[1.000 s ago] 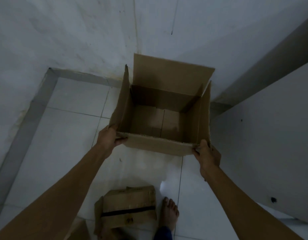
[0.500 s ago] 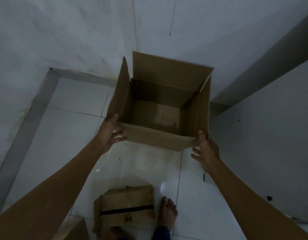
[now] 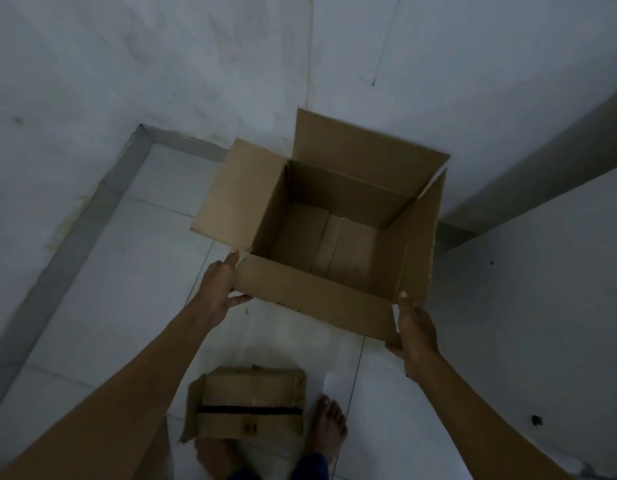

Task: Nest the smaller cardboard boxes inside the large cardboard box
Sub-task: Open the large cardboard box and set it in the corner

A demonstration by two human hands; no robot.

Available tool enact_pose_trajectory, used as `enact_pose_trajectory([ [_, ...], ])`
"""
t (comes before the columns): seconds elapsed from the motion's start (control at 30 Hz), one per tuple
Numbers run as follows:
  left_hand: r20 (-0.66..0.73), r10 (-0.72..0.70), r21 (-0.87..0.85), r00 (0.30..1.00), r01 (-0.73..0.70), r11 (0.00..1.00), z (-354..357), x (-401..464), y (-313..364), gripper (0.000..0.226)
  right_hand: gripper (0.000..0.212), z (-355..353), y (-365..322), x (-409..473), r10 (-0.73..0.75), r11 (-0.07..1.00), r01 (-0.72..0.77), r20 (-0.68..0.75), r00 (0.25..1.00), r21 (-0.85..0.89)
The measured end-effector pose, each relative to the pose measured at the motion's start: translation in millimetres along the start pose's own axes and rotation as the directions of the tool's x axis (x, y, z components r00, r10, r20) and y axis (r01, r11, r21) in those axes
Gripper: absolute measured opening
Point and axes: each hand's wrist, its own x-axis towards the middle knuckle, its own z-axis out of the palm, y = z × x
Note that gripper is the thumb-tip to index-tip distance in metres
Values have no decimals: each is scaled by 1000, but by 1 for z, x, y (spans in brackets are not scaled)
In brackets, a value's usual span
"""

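1. Nearest to me, a smaller cardboard box (image 3: 251, 408) lies on the tiled floor (image 3: 102, 306) with its black-taped face up, long axis left to right, just beside my bare right foot (image 3: 329, 429) and partly over my left one.
2. My left hand (image 3: 221, 289) is at the near-left corner of the large cardboard box (image 3: 327, 237); its fingers are fairly straight along the corner, the thumb touching the underside of the near flap. I read it as spread, not gripping.
3. My right hand (image 3: 416, 332) holds the right end of that near flap, thumb on top, fingers curled beneath, pinching the cardboard.
4. The large box sits near the corner of the white walls (image 3: 196, 64), open side up and tipped toward me, its bottom seam running away from me.
5. Compared with a second ago, the left flap, which stood upright, now lies folded outward, the near flap has swung down toward me, and my left hand has loosened from its grip.
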Motion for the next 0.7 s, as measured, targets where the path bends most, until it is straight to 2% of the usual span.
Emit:
enact_pose_trajectory([
  [0.2, -30, -23, 27, 999, 24, 999, -24, -11, -37, 52, 87, 6, 22, -7, 119, 985, -111, 58, 991, -136],
  [0.27, -65, -36, 45, 997, 39, 998, -33, -14, -51, 56, 87, 7, 31, -11, 125, 978, -111, 69, 990, -174],
  [0.53, -91, -37, 80, 995, 44, 996, -76, -59, -107, 58, 81, -7, 82, -51, -100, 962, 126, 117, 988, -242],
  [0.7, -104, 24, 138, 994, -9, 990, -118, -107, -134, 52, 76, -14, 123, -97, -145, 947, 181, 152, 978, -266],
])
